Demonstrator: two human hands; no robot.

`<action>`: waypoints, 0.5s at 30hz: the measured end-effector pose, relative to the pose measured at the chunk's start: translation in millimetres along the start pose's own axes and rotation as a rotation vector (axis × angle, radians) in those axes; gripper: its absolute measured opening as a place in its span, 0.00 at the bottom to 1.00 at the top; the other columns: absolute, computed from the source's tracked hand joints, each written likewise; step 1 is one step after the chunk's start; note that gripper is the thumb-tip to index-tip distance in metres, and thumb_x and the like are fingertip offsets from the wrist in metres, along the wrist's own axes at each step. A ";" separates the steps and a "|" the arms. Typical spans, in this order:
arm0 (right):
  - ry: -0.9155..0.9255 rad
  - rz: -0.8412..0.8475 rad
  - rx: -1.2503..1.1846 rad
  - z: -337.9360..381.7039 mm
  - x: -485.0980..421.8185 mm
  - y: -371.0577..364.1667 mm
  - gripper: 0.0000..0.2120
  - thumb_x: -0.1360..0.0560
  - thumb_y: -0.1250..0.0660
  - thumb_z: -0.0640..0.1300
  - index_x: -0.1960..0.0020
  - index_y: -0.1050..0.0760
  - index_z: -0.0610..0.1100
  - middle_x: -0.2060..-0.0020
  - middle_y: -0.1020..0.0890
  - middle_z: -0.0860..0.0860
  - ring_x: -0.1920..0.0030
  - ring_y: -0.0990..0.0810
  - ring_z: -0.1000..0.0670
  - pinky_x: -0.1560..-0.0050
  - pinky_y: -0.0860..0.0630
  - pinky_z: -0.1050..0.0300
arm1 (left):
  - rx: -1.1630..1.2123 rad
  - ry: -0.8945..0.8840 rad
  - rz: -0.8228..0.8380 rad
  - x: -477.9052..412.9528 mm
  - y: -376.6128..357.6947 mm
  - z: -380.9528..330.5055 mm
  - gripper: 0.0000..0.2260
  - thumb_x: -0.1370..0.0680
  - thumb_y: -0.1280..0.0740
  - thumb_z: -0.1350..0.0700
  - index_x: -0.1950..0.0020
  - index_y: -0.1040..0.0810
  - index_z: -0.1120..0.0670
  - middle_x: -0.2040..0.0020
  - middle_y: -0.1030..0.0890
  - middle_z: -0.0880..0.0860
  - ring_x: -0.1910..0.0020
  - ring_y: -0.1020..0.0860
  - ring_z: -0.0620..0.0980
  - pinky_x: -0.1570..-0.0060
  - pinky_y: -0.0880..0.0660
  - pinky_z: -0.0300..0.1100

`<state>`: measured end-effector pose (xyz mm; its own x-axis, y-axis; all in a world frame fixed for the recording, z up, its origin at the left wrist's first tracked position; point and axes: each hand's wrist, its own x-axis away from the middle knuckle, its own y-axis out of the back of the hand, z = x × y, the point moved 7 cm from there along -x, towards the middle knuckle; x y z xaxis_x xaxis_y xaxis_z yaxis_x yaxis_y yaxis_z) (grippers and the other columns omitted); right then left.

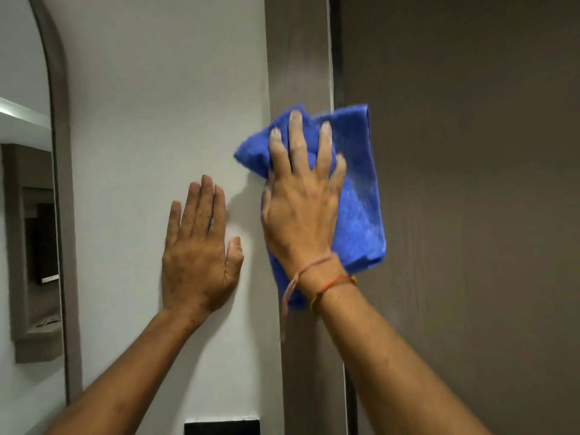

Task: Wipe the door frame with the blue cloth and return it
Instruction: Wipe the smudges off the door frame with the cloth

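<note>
A: Head view, 1 frame. Start with the right hand (301, 196).

B: Palm flat, fingers spread and pointing up, pressing the blue cloth (357, 199) against the door frame (298, 58). Not a pinch; the cloth is pinned between open palm and wood. 4 fingertips (295, 117) show on the upper part of the cloth; the thumb is mostly hidden at the hand's left edge.

A: Cloth extent relative to that hand?

B: Bunched folds stick out above and to the left of the fingers. A flatter panel hangs to the right of the palm and runs down below the wrist. That right part overlaps the dark gap and the edge of the brown door (470, 183). Cloth edges are blurred.

A: Wrist?

B: Straight, forearm rising from bottom right. Thread bands (326, 277) circle the wrist, 1 loose strand dangling below it.

A: Left hand (201, 246)?

B: Empty. Open palm flat on the white wall (157, 89), fingers close together and pointing up, thumb angled out towards the right hand. It sits lower than and left of the cloth hand, near it but apart, not touching the cloth. Forearm comes up from bottom left.

A: Anything else beyond the left hand?

B: An arched mirror (28, 183) with a brown rim at far left. A dark rectangular plate (221, 426) low on the wall, below both hands.
</note>
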<state>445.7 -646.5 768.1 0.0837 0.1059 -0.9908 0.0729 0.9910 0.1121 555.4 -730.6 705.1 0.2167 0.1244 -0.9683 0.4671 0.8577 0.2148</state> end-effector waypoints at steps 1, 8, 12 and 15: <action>-0.010 -0.006 -0.017 -0.7 18.2 -1.7 0.30 0.27 0.38 0.41 0.27 0.41 0.49 0.23 0.42 0.48 0.24 0.48 0.37 0.28 0.45 0.34 | 0.009 0.000 0.000 -0.4 -0.2 0.4 0.31 0.24 0.50 0.49 0.24 0.54 0.57 0.22 0.50 0.58 0.22 0.53 0.52 0.24 0.57 0.48; 0.029 0.080 -0.099 -27.5 121.2 3.7 0.26 0.28 0.38 0.35 0.31 0.33 0.45 0.27 0.33 0.46 0.27 0.43 0.38 0.31 0.38 0.37 | 0.092 -0.009 0.107 10.4 1.9 -0.3 0.31 0.24 0.51 0.49 0.23 0.57 0.57 0.22 0.55 0.56 0.22 0.57 0.52 0.24 0.59 0.47; -0.347 0.048 -0.650 -71.3 144.8 27.7 0.26 0.24 0.44 0.27 0.32 0.35 0.50 0.28 0.35 0.49 0.26 0.40 0.54 0.27 0.44 0.70 | 0.336 0.055 0.181 23.7 20.2 -17.1 0.30 0.23 0.49 0.50 0.24 0.53 0.57 0.21 0.53 0.55 0.23 0.57 0.48 0.24 0.56 0.45; -0.700 -0.008 -0.830 -101.9 170.5 48.5 0.19 0.20 0.45 0.37 0.38 0.31 0.59 0.38 0.23 0.59 0.37 0.27 0.61 0.36 0.32 0.71 | 0.579 0.069 0.166 50.0 52.5 -56.0 0.24 0.24 0.43 0.52 0.28 0.34 0.57 0.27 0.33 0.54 0.26 0.39 0.49 0.27 0.42 0.41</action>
<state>362.3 -572.0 596.9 0.6534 0.2903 -0.6992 -0.5971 0.7653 -0.2403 542.7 -651.5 660.8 0.2799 0.2819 -0.9177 0.8264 0.4158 0.3798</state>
